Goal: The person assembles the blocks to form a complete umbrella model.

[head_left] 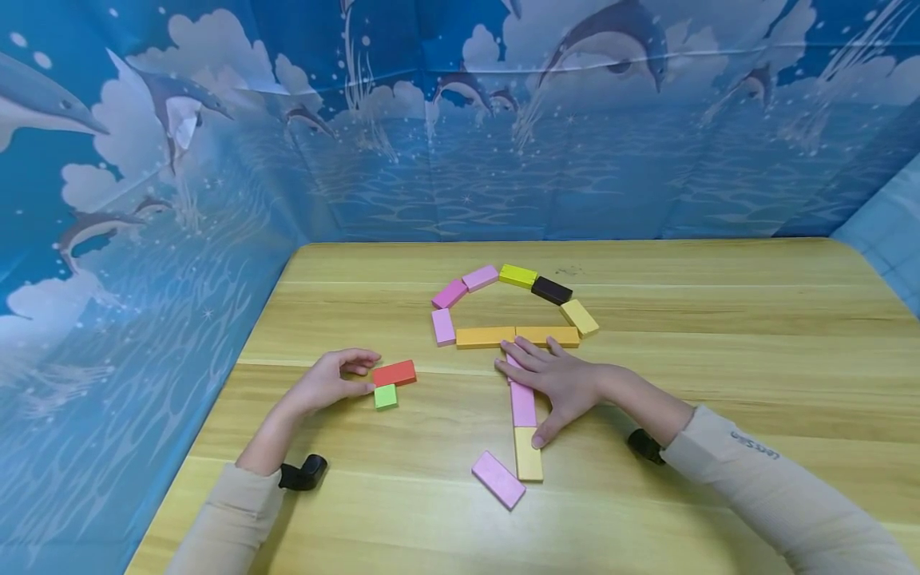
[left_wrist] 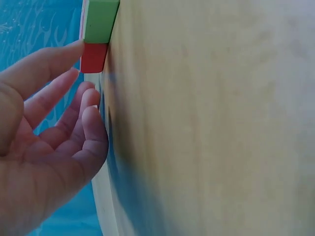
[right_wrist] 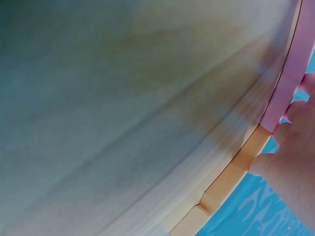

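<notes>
On the left of the table my left hand [head_left: 332, 381] reaches beside a red block [head_left: 394, 373] and a small light-green block [head_left: 386, 398], which touch each other. Its thumb tip is at the green block's near corner; the other fingers are loosely bent, with nothing gripped. My right hand [head_left: 571, 382] lies with fingers spread over a straight column of blocks. Its fingers cover part of the pink blocks [head_left: 523, 406], and the thumb rests on the pale yellow block [head_left: 527, 463] at the near end. In the right wrist view, fingertips touch the pink side [right_wrist: 280, 101].
Two orange blocks [head_left: 481, 339] form a bar at the column's far end. Above it arch pink blocks [head_left: 450, 294], a bright yellow block [head_left: 518, 276], a black block [head_left: 552, 291] and a pale yellow one. A loose pink block [head_left: 499, 479] lies near the column. A dolphin-print curtain hangs behind.
</notes>
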Demonstrator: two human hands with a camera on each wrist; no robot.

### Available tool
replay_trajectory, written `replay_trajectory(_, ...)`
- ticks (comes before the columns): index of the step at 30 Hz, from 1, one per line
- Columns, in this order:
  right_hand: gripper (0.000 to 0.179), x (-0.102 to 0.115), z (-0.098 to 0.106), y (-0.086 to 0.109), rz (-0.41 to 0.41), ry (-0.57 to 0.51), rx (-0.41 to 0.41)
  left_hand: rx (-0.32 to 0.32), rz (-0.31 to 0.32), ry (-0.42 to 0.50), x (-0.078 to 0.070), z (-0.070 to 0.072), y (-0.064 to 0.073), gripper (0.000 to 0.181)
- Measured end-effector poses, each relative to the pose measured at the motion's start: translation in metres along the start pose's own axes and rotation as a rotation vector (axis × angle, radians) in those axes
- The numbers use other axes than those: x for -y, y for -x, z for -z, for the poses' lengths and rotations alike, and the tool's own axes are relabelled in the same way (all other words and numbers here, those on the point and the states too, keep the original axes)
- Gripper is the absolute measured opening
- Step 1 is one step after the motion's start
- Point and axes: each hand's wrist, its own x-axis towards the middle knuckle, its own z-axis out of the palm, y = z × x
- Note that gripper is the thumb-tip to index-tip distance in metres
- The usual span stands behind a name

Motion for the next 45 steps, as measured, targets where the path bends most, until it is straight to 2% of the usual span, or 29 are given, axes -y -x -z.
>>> replay_trajectory(7,0.112,-0.001,-0.001,0.000,0.002,-0.004,-0.004,0.017,0.001,-0.008,0.002,0.000,0.000,0.047)
replay_trajectory(23,0.113,-0.002,-0.002,-0.001,0.000,0.008,-0.009,-0.027,-0.028,-0.046,0.000,-0.009,-0.006,0.044)
replay_trajectory(29,0.113,-0.001,-0.002,0.000,-0.003,0.011,-0.007,-0.049,-0.026,-0.052,0.002,-0.010,-0.008,0.042)
replay_trajectory(37,0.112,0.001,-0.001,0.000,0.000,0.014,-0.002,-0.047,-0.015,-0.072,0.001,-0.010,-0.012,0.040)
replay_trajectory(45,0.113,-0.001,-0.001,0.000,0.007,0.016,-0.008,-0.039,0.017,0.010,-0.001,-0.005,-0.014,0.039)
